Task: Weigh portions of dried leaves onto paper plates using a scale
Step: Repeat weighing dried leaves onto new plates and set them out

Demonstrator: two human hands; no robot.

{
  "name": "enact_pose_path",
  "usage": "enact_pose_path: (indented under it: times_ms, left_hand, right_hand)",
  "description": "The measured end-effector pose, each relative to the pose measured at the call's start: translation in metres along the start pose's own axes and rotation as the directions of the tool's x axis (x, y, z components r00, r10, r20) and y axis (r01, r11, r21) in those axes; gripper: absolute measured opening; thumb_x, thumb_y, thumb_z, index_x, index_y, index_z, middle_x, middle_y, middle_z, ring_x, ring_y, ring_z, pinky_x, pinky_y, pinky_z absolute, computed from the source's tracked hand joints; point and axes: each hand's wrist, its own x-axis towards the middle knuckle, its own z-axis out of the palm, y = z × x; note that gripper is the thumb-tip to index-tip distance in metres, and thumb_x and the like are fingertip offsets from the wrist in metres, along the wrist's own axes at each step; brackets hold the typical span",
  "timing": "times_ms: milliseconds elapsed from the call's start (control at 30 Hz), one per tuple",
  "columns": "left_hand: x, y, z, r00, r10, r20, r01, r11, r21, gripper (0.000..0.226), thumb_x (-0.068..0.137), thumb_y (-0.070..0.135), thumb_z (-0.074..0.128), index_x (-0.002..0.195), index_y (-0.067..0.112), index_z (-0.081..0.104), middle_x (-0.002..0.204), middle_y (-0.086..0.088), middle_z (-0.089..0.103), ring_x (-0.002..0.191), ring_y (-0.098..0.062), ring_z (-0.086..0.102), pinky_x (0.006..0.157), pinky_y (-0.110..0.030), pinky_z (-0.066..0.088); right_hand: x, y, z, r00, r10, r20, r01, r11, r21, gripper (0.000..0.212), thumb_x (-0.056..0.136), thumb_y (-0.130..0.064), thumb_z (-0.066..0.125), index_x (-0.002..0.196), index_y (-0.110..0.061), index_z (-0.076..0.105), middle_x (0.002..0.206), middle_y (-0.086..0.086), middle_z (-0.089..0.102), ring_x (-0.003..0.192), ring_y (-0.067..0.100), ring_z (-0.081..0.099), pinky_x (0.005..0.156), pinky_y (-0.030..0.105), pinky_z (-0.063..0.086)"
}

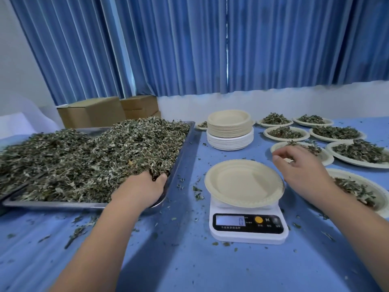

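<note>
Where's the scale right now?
Head view, lower centre-right: the scale sits on the blue tablecloth, empty paper plate on top, right of the leaf tray.

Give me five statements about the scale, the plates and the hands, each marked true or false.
1. The paper plate on the scale is empty. True.
2. The scale shows 25. False: the display reads 0.
3. The left hand grips dried leaves in the metal tray. True.
4. The right hand holds a spoon. False: it holds nothing, fingers relaxed.
5. The stack of paper plates stands left of the tray. False: it stands right of the tray, behind the scale.
</note>
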Motion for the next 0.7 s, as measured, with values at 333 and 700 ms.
enact_pose_path:
  times_ms: [333, 700]
  left_hand:
    - [0.009, -0.008, -0.028, 0.998, 0.053, -0.017, -0.056, 0.955, -0.293, 0.075, 0.097, 0.064, 0.015, 0.141, 0.014, 0.047, 0.145, -0.012, 0.048, 0.13, -0.031, 0.047, 0.109, -0.048, 0.037]
    - [0.012, -0.005, 0.003, 0.879, 0.372, 0.298, -0.329, 0.926, -0.185, 0.087, 0.079, 0.078, 0.02, 0.153, 0.032, 0.02, 0.156, 0.012, 0.028, 0.141, -0.012, 0.031, 0.106, -0.025, 0.023]
  right_hand:
    - [-0.001, -0.001, -0.004, 1.0, -0.013, -0.02, 0.014, 1.0, 0.019, 0.008, 0.096, -0.021, 0.055, 0.097, -0.025, 0.062, 0.092, -0.024, 0.05, 0.085, -0.008, 0.048, 0.077, 0.024, 0.033]
    - [-0.001, -0.001, -0.004, 0.999, -0.03, -0.014, 0.03, 1.0, -0.009, 0.012, 0.096, -0.02, 0.054, 0.101, -0.019, 0.065, 0.095, -0.013, 0.054, 0.088, 0.005, 0.048, 0.079, 0.024, 0.033]
